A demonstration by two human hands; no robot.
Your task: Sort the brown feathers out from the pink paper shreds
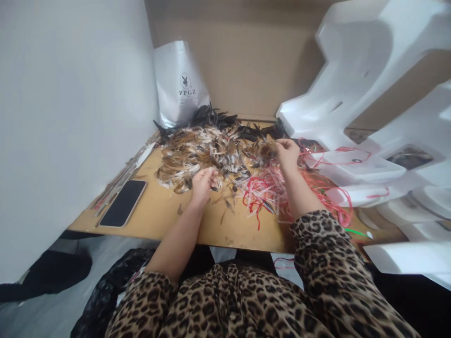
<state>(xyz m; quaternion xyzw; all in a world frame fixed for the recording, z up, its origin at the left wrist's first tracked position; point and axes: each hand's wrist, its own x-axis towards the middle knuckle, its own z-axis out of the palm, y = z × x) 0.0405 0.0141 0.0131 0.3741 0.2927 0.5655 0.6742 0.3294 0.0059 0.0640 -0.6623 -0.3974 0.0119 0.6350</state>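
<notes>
A wide pile of brown, cream and white feathers (pixel 186 150) covers the middle of the table, with black feathers (pixel 214 118) along its back. My left hand (pixel 203 183) is at the pile's front edge, its fingers pinched together. What it pinches, if anything, is too small to make out. Farther right and back, my right hand (pixel 288 152) has thumb and fingers closed on a tuft of brown feathers (pixel 269 146) at the pile's right end. Just below the right hand lies a tangle of pink and white strips and red cords (pixel 266 188).
A dark-screened phone (pixel 123 203) lies on the wooden table (pixel 232 230) at left, by a white wall. A white printed bag (pixel 178 84) stands behind the feathers. White foam pieces (pixel 355 84) crowd the right side. A black plastic bag (pixel 109 277) is below the table edge.
</notes>
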